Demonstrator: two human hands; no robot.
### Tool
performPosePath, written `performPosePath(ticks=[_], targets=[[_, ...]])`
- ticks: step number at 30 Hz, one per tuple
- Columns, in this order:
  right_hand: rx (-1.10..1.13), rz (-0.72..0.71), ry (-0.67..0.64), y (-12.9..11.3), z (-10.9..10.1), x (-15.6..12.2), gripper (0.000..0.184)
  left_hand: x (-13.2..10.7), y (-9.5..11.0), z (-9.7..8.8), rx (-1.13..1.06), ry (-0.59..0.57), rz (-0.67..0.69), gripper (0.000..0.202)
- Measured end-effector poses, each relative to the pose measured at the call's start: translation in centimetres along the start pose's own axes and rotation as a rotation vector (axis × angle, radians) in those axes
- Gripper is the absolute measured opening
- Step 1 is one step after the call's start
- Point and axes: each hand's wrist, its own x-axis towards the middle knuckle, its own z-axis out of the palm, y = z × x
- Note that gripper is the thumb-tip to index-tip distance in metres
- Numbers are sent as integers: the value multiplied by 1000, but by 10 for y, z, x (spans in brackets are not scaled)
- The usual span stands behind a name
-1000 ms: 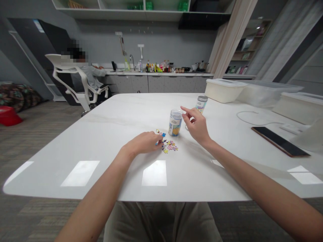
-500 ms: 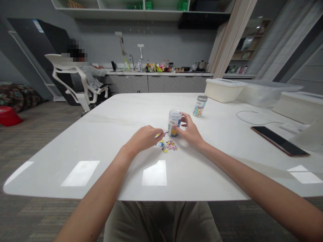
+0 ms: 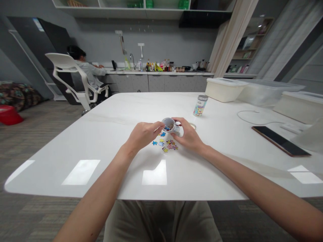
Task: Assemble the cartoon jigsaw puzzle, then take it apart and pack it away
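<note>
My right hand (image 3: pixel 188 135) grips a clear jar (image 3: pixel 174 129) with its fingers wrapped round the side. The jar is tilted, its round mouth facing me, and some blue and dark puzzle pieces (image 3: pixel 167 128) show inside. My left hand (image 3: pixel 145 134) is at the left of the jar's rim, thumb and fingers pinched together at the opening; what is between them is too small to make out. On the table just below lie several loose jigsaw pieces (image 3: pixel 171 145), pink, yellow and blue. A pale round lid (image 3: pixel 192 126) is partly hidden behind my right hand.
A second jar (image 3: pixel 201 106) with a silver lid stands upright farther back. To the right are a phone (image 3: pixel 280 141), a white cable (image 3: pixel 238 117) and storage boxes (image 3: pixel 224 90). A person (image 3: pixel 87 72) sits in a white chair at the far left.
The jar has gone from upright to tilted, its mouth now towards me. My left hand has risen slightly to the rim, and more blue pieces on the table are uncovered.
</note>
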Motion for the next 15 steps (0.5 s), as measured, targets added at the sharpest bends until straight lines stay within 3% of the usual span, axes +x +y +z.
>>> performPosePath(ticks=[4, 7, 11, 15], targets=[[22, 20, 0, -3, 0, 1, 49, 2, 2, -3, 37, -102, -60, 23], [64, 131, 62, 1, 2, 2, 52, 4, 3, -7, 110, -210, -150, 24], [152, 366, 123, 17, 6, 3, 58, 6, -1, -13, 242, -497, -177, 25], [186, 451, 112, 27, 8, 1, 63, 2, -8, -17, 184, -780, -150, 29]])
